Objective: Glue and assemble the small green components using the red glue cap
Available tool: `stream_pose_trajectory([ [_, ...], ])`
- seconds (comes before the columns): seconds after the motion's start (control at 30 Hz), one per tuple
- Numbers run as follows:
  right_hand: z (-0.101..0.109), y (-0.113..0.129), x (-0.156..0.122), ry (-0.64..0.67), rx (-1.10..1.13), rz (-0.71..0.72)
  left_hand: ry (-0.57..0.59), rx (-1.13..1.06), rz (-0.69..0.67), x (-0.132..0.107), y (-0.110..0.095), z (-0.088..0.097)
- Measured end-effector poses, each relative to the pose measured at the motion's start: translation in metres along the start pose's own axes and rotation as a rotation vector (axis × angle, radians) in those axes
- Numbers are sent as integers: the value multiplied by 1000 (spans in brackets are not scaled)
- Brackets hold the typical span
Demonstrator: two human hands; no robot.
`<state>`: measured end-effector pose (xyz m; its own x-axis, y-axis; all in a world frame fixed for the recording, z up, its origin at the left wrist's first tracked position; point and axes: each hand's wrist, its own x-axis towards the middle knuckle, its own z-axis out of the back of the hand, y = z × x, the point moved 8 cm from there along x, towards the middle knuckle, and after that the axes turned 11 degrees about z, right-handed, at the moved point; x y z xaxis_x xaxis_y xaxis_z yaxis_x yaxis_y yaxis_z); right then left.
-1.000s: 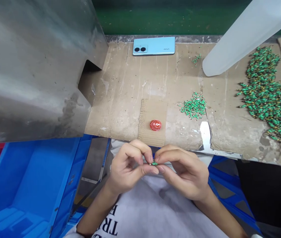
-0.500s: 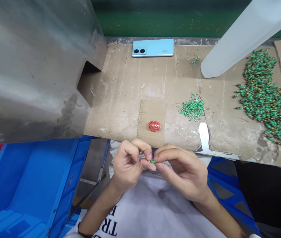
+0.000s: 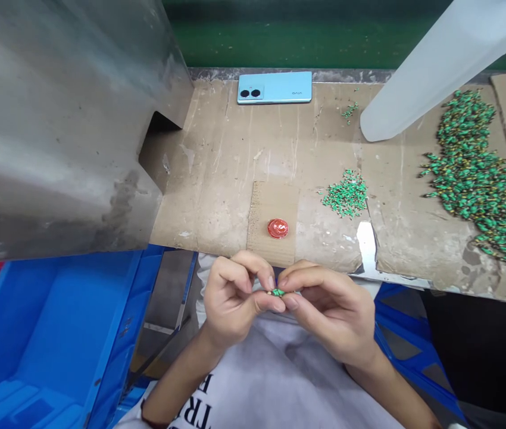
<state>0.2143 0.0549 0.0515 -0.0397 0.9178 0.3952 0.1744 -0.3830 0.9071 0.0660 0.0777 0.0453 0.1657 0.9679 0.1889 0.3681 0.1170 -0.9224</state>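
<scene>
Between the fingertips of both hands is a small green piece [image 3: 278, 292] with pale ends, just in front of the table's near edge. My left hand [image 3: 235, 298] pinches it from the left with thumb and forefinger. From the other side, my right hand [image 3: 331, 307] closes thumb and fingers on it. Just beyond the hands, a little red dish [image 3: 278, 228] with a glossy red filling rests on a cardboard strip [image 3: 275, 196]. A small heap of tiny green pieces [image 3: 346, 194] lies to its right.
A large pile of green and yellowish pieces [image 3: 476, 185] covers the table's right side. A white plastic container [image 3: 440, 71] leans in at upper right. At the back lies a light blue phone [image 3: 280, 88]. A metal housing [image 3: 65, 119] stands left, above a blue crate [image 3: 69, 316].
The fingertips have shifted slightly around the green piece, and more of it shows between them now. Both hands stay in nearly the same place; the things on the table are unchanged.
</scene>
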Motion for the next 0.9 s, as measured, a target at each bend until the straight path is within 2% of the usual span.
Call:
stream_pose_trajectory([
  [0.27,2,8,1,-36,-78,20,1,-15,59,0,3,1],
  [0.47,-2,5,2,1,-150,17,-8,41,24,-3,-2,4],
  [0.57,-2,-1,0,6,-149,33,-13,54,66,-4,7,6],
  [0.67,1,-4,-4,28,-173,47,-14,20,13,-3,10,4],
  [0.9,10,23,-5,18,-222,126,-12,-26,-60,6,-2,-13],
])
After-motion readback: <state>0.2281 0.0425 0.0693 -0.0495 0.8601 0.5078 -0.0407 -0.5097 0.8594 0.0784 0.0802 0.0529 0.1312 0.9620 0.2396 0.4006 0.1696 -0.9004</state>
